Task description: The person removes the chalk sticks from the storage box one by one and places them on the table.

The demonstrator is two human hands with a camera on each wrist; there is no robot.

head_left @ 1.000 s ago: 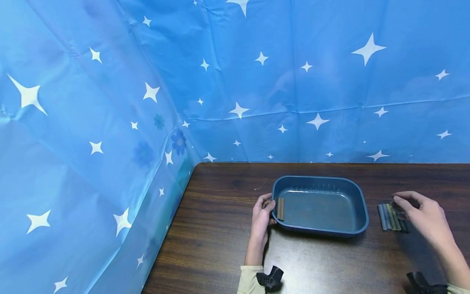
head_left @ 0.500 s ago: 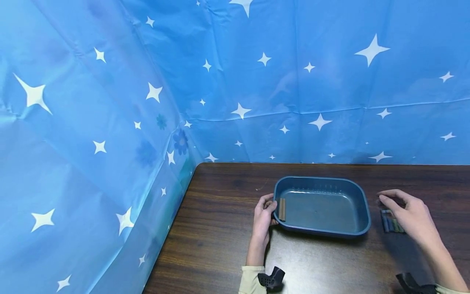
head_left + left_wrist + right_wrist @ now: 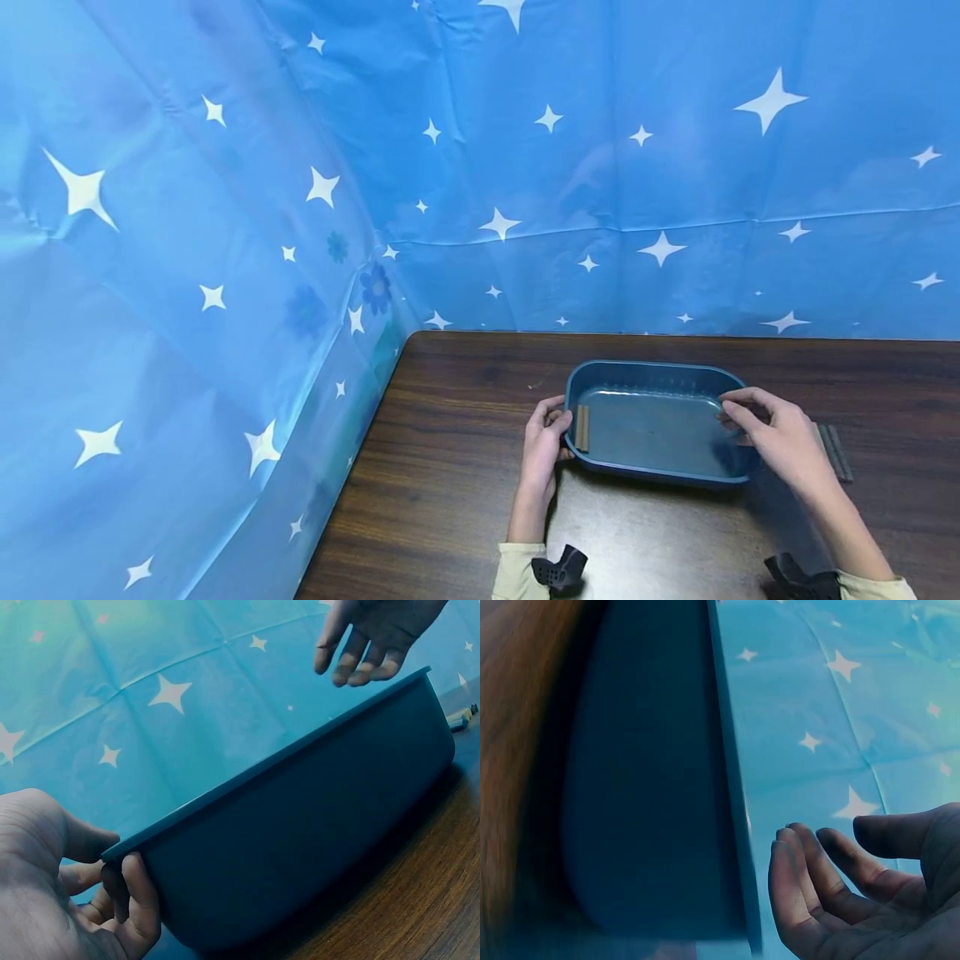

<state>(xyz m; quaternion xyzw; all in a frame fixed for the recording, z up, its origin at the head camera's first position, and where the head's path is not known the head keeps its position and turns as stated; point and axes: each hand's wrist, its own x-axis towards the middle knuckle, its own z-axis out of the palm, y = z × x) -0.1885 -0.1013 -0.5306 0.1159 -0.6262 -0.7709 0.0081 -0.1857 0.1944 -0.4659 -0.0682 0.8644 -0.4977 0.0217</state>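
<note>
A blue plastic tub [image 3: 652, 477] with rounded corners stands on the table. My left hand [image 3: 542, 442] grips its left end, thumb over the rim [image 3: 202, 801] and fingers against the outer wall. Two brown sticks [image 3: 582, 428] lie side by side inside, along that end. Over the tub's right rim hovers my right hand [image 3: 783, 442]. In the right wrist view this hand [image 3: 862, 892] has loosely bent fingers, and nothing shows between them. Right of the tub lie several short coloured sticks [image 3: 836, 454], partly hidden behind the right hand and wrist.
The dark wood-grain table [image 3: 450, 467] runs past the tub on all sides. A blue star-patterned sheet [image 3: 525, 183] hangs behind it and down the left. A black wrist camera [image 3: 561, 568] sits on the left sleeve.
My right hand has moved left from the row of sticks to above the tub's right rim. The left hand keeps its grip on the tub. The head view has shifted slightly.
</note>
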